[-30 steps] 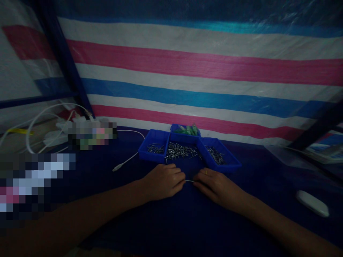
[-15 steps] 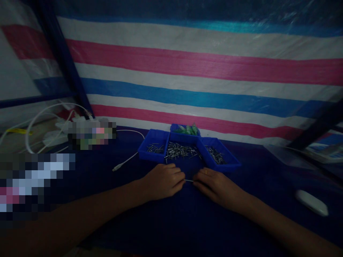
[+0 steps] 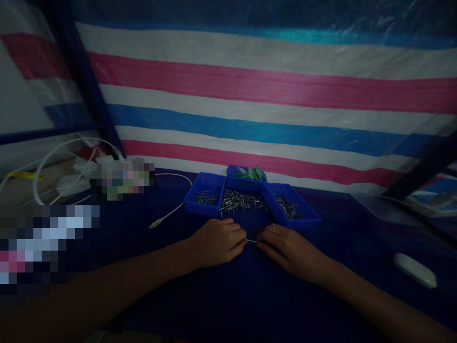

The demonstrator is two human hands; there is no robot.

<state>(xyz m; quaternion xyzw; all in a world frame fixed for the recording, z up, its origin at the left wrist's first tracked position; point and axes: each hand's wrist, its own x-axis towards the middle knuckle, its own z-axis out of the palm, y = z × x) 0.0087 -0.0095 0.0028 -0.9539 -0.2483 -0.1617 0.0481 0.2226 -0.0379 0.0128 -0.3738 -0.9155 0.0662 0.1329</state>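
One thin, straight, silver-coloured metal rod [image 3: 252, 241] spans the narrow gap between my left hand [image 3: 219, 243] and my right hand [image 3: 287, 247], low over a dark blue tabletop [image 3: 257, 300]. Each hand is nearly closed, fingers curled, with an end of the rod pinched at the fingertips; my grip hides both ends, and I cannot tell whether the rod touches the surface. A gold-coloured ring [image 3: 274, 230] circles a finger of my right hand. Just beyond my knuckles lies a loose heap of short metal rods [image 3: 239, 202], flanked by a blue plastic left-hand tray [image 3: 210, 180] and a blue plastic right-hand tray [image 3: 307, 214], both holding similar pieces. Behind the heap, a blue plastic rear tray [image 3: 246, 182] carries green items [image 3: 254, 174], too dim to identify. A thin white cable [image 3: 173, 212] ends near my left hand; a white, rounded oblong object [image 3: 415, 270] rests well apart, to my right.
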